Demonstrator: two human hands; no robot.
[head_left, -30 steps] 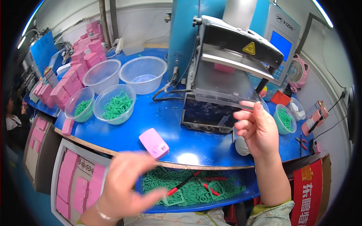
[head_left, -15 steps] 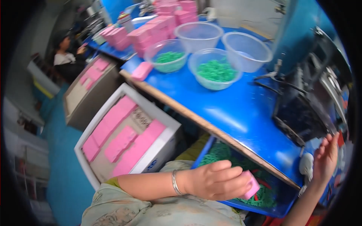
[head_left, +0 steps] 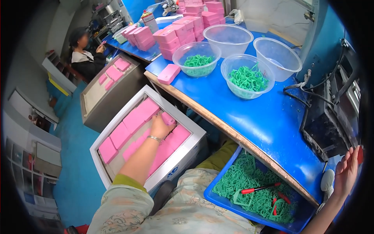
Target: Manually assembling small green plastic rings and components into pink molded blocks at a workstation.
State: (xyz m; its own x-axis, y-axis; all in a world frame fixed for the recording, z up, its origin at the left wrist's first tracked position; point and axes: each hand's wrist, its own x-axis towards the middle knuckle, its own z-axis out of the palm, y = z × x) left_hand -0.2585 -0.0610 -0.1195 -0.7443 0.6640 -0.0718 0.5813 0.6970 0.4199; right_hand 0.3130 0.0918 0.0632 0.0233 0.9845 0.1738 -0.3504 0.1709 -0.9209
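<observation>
My left hand [head_left: 159,128], a silver bangle at the wrist, reaches into a white-rimmed box [head_left: 99,158] at the left. Its fingers close on a small pink block [head_left: 168,118] at the box's far right, between rows of similar pink blocks [head_left: 134,119]. My right hand [head_left: 345,173] is raised at the far right edge beside dark machinery, fingers stretched and slightly bent. Its fingertips are close to a small red part [head_left: 360,155]; whether they touch it I cannot tell.
A blue bin [head_left: 212,196] of green strips and red-handled tools sits below the blue table [head_left: 249,121]. Clear plastic bowls [head_left: 247,93], some holding green strips, stand on the table near stacked pink blocks [head_left: 179,33]. Another person [head_left: 82,54] sits at the far left.
My left hand has moved left with the pink block, from above the blue bin into the white-rimmed box. My right hand stays by the machinery. The view has shifted.
</observation>
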